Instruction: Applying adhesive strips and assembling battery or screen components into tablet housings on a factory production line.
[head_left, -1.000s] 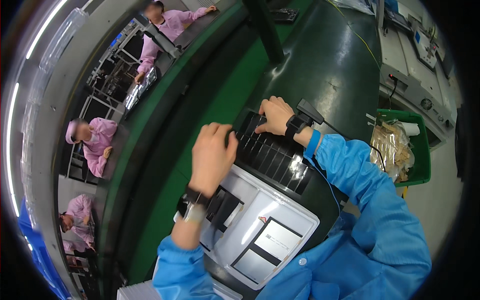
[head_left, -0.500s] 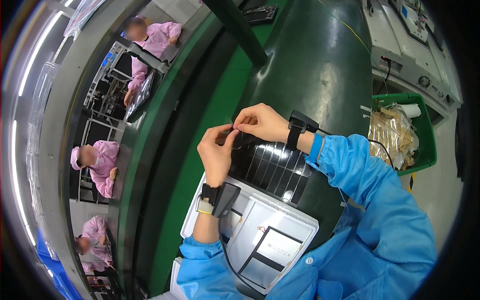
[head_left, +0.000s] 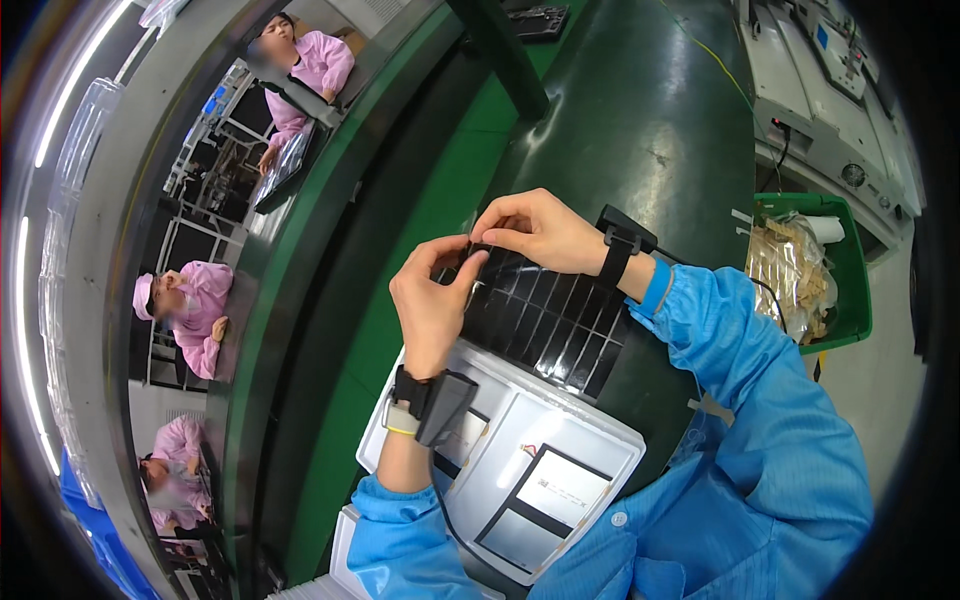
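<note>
My left hand (head_left: pixel 432 300) and my right hand (head_left: pixel 535 230) meet above the far left corner of a black slotted tray (head_left: pixel 555 320). Together the fingertips pinch a small dark part (head_left: pixel 478 250) that is too small to make out. Each wrist carries a black strap-on device. Both sleeves are bright blue. Below the black tray lies a white moulded tray (head_left: pixel 520 480) with rectangular recesses, close to my body.
A dark green work surface (head_left: pixel 640 120) stretches ahead. A green bin (head_left: pixel 850 290) with crumpled wrappers stands at the right. Grey machines (head_left: pixel 830 80) fill the far right. Several people in pink coats sit along the left beside a long green conveyor edge (head_left: pixel 300 300).
Both hands have lifted off the black tray and come together over its far corner. The view has tilted, so the trays sit lower in the picture.
</note>
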